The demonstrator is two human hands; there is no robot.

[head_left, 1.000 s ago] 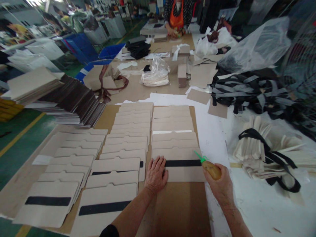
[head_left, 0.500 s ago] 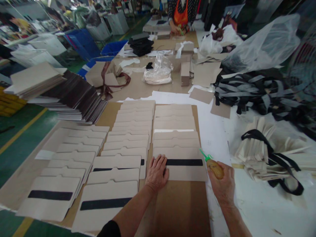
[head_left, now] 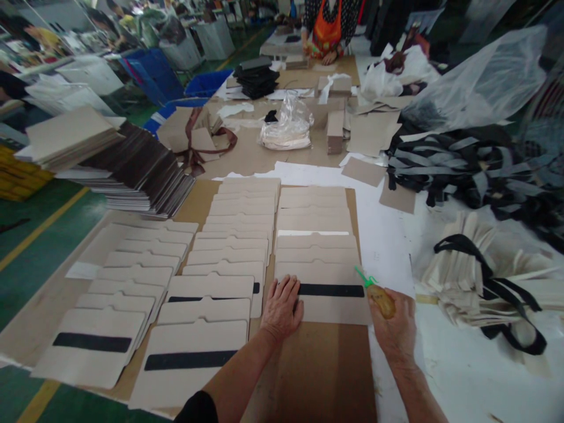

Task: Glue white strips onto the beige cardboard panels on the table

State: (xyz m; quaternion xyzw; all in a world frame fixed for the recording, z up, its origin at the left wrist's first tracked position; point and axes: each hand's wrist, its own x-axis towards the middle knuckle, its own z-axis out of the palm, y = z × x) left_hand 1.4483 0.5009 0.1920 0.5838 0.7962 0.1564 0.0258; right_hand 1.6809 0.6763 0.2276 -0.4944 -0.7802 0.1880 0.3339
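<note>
My left hand [head_left: 282, 307] lies flat with fingers stretched out on the left end of a beige card [head_left: 328, 305] that carries a black strip [head_left: 331, 290]. My right hand [head_left: 393, 326] is closed round a small yellowish glue bottle [head_left: 380, 299] whose green nozzle [head_left: 362, 275] points at the card's right edge. The card is the nearest one in a column of overlapping beige cards [head_left: 314, 226] on a brown board [head_left: 326, 370].
Two more columns of overlapping cards [head_left: 229, 247] lie to the left, some with black strips. Stacked boards [head_left: 110, 167] sit far left, black straps [head_left: 467, 167] and a bundle of beige pieces [head_left: 476, 282] to the right. Another person [head_left: 330, 29] works at the table's far end.
Both hands stay in place on the card and bottle. The view has drifted slightly, so everything sits a little further right in the picture.
</note>
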